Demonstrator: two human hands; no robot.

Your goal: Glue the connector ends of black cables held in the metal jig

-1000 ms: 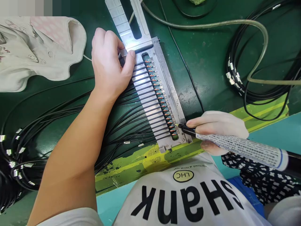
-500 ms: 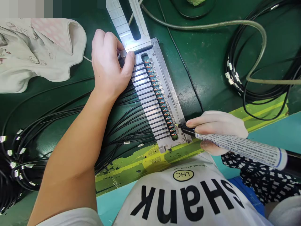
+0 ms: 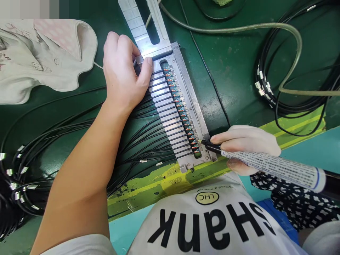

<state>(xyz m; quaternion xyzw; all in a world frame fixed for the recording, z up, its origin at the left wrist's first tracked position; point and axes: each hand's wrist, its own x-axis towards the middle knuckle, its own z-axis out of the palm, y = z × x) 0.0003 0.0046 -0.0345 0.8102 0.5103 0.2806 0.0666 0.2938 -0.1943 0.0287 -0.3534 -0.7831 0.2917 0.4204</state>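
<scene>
A long metal fixture (image 3: 189, 92) is laid slantwise on the green table (image 3: 233, 63). Many thin black cables (image 3: 148, 124) are seated side by side in its grooves, and their coloured wire ends (image 3: 183, 109) are lined up in the slot along its middle.

The upper end of the fixture is gripped by the left hand (image 3: 122, 74). The fingers are curled together and the thumb is pressed on a small metal block at the corner. Part of the cables is covered by this hand and its forearm.

A marker (image 3: 268, 165) is pinched between the thumb and the fingers of the gloved right hand (image 3: 247, 145). Its black tip is placed at the lower end of the slot, just beside the last wire ends. The lower right corner of the fixture is hidden by this hand.

A slotted metal rail (image 3: 143, 24) is joined to the top of the fixture. A pale garment (image 3: 47, 56) is lying at the upper left, apart from the left hand. A clear hose (image 3: 239, 27) is curved across the far side, and a coiled cable bundle (image 3: 292, 106) is seen at the right, well apart from the fixture. The table edge below the fixture is marked by a worn yellow-green strip (image 3: 159, 180).
</scene>
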